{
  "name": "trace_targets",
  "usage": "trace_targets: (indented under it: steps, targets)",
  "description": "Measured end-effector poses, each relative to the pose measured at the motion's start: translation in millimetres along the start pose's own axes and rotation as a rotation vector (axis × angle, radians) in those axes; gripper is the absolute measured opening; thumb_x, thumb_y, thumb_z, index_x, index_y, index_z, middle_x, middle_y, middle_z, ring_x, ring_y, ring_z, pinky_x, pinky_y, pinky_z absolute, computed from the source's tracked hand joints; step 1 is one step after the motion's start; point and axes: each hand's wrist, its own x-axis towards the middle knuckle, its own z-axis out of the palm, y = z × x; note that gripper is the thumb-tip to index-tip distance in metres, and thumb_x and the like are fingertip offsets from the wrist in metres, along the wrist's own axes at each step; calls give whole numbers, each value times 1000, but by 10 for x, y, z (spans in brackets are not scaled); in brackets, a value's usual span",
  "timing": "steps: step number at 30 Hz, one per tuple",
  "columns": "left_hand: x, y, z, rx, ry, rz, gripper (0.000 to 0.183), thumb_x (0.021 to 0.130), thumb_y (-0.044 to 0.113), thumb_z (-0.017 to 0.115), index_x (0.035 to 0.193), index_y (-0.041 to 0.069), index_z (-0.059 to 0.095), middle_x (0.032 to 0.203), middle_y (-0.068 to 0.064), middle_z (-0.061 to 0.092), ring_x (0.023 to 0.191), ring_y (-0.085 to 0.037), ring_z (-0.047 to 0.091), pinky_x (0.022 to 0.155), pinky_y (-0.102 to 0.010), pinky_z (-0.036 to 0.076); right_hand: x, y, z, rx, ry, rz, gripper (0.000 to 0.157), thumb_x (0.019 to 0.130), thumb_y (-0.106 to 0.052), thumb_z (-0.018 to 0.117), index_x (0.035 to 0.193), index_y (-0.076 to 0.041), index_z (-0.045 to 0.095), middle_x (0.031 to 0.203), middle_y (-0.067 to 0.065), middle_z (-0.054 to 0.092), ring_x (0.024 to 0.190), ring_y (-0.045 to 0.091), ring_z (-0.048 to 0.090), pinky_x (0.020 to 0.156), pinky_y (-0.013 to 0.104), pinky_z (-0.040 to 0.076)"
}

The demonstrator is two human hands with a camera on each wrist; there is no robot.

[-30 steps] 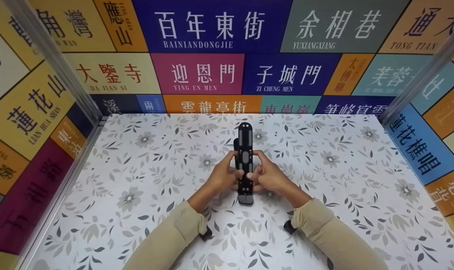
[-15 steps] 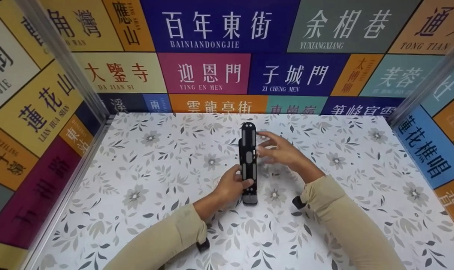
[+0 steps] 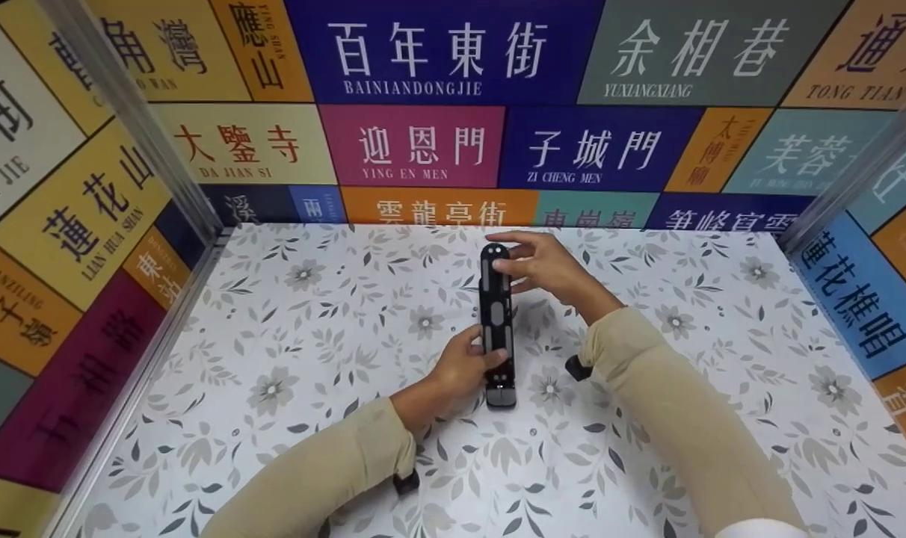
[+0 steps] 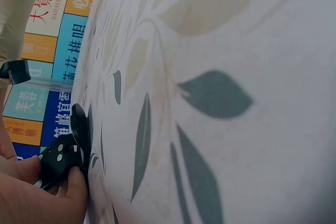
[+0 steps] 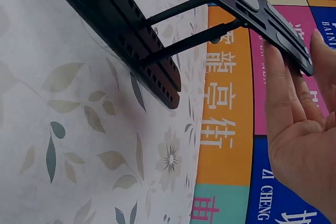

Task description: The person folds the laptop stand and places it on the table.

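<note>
A black folding laptop stand (image 3: 497, 317) with grey pads is on the patterned table, pointing away from me. In the right wrist view its upper arm (image 5: 252, 4) is raised at an angle above the lower bar (image 5: 118, 35), with thin struts between them. My left hand (image 3: 455, 368) grips the near part, thumb on top; the left wrist view shows the fingers (image 4: 76, 184) around its hinge end. My right hand (image 3: 552, 267) pinches the raised far tip, thumb above and fingers beneath. The stand's underside is mostly hidden in the head view.
The white tabletop (image 3: 311, 418) carries a leaf and flower print. Behind and beside it stand walls of coloured sign panels (image 3: 415, 146). Clear corner posts (image 3: 165, 131) rise at the back. A small black device (image 3: 406, 482) sits under the left cuff.
Both hands held the stand's middle at first. My right hand let go, moved right, then forward to the far tip. My left hand shifted toward the near end. The stand stayed nearly in place.
</note>
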Motion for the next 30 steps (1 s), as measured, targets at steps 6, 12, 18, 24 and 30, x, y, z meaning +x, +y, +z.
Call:
trace_targets:
  steps: [6,12,18,24,30]
  targets:
    - [-3,13,-16,-7,-9,-24,51,96,0,65,144,13,53,127,-28,66,111,-36,69,87,-41,59,58,44,47,0,-3,-10,50,92,-23,78,139,-32,64,126,15,69,102,29,73,79,44,64]
    - [6,17,-8,12,-8,-15,48,95,1,67,141,8,56,123,-27,69,104,-32,71,88,-41,59,82,134,28,-17,8,-63,45,93,-25,77,136,-30,65,121,14,72,97,29,74,72,42,64]
    - [34,22,-8,113,-16,19,42,94,3,69,135,6,60,116,-21,73,99,-28,73,88,-39,59,66,171,25,-36,3,-133,41,98,-22,71,137,-22,61,118,19,69,93,29,72,68,41,64]
    - [58,37,-29,194,-15,20,40,95,5,69,134,8,62,115,-18,74,99,-27,74,85,-38,60,49,140,57,-95,9,-151,38,102,-15,63,139,-15,54,119,20,64,94,30,71,70,49,63]
    - [51,63,-43,222,-22,22,40,95,4,68,134,7,63,118,-18,73,101,-26,73,87,-37,59,-16,106,113,-103,65,-116,38,103,-9,60,140,-15,53,117,19,64,96,30,70,74,50,63]
